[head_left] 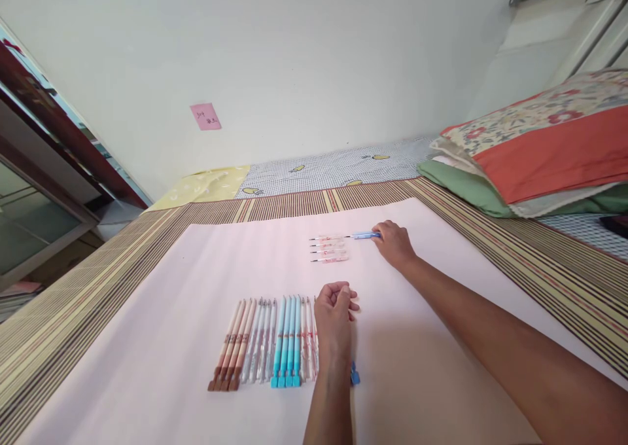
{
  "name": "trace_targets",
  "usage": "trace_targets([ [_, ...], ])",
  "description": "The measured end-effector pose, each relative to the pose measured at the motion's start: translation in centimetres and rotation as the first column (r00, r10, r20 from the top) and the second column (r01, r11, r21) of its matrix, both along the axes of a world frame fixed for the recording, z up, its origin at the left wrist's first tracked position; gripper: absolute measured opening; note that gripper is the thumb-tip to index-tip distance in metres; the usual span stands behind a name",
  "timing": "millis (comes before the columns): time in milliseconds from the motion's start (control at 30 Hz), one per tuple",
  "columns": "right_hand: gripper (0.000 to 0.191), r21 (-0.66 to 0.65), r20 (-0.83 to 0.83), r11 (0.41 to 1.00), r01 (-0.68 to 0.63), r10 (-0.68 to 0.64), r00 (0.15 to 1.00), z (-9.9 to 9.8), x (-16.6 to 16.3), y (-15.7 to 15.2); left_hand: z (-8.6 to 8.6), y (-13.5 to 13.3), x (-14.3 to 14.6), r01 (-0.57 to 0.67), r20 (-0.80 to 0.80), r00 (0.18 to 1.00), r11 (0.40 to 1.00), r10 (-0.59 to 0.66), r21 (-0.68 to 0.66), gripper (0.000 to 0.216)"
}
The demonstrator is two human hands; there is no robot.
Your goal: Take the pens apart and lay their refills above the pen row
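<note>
My right hand [393,243] is closed on the end of a blue pen [364,235], whose thin tip points left. That tip lies close to a short stack of pens with clear, red-patterned barrels [332,252], laid sideways one below another. Nearer to me, my left hand [336,302] is held palm inward with its fingers loosely curled and apart, and nothing shows in it. It covers part of a row of upright-laid pens: brown-and-pink pens [235,343], clear pale pens [260,340], light blue pens [286,340] and red-patterned pens [307,334]. A dark blue pen end [354,374] shows beside my left wrist.
Everything lies on a large pale pink sheet [147,340] over a striped mat [73,340]. Folded bedding with an orange border [554,150] is piled at the right. A white wall [314,65] with a pink note [206,116] stands behind.
</note>
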State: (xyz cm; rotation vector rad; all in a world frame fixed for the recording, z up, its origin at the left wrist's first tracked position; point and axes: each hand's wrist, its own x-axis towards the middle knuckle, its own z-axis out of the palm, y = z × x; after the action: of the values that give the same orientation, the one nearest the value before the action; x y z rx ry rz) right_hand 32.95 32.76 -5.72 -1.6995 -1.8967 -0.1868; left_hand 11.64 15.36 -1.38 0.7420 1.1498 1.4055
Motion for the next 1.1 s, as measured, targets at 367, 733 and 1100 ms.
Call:
trace_targets([
  [367, 0.012, -0.014, -0.013, 0.999, -0.041, 0.041, 0.999, 0.21, 0.01, 0.15, 0.47, 0.01, -0.01, 0.015, -0.005, 1.0, 1.0, -0.015, -0.023, 0.037],
  [733, 0.01, 0.002, 0.058, 1.0, -0.008, 0.008, 0.998, 0.47, -0.09, 0.06, 0.65, -0.1, 0.08, 0.021, -0.005, 1.0, 0.999, -0.022, -0.035, 0.034],
  [1100, 0.009, 0.01, 0.05, 1.0, -0.018, 0.017, 0.999, 0.86, 0.08, 0.3, 0.63, -0.13, 0.14, 0.025, -0.008, 1.0, 0.999, -0.025, -0.026, 0.033],
])
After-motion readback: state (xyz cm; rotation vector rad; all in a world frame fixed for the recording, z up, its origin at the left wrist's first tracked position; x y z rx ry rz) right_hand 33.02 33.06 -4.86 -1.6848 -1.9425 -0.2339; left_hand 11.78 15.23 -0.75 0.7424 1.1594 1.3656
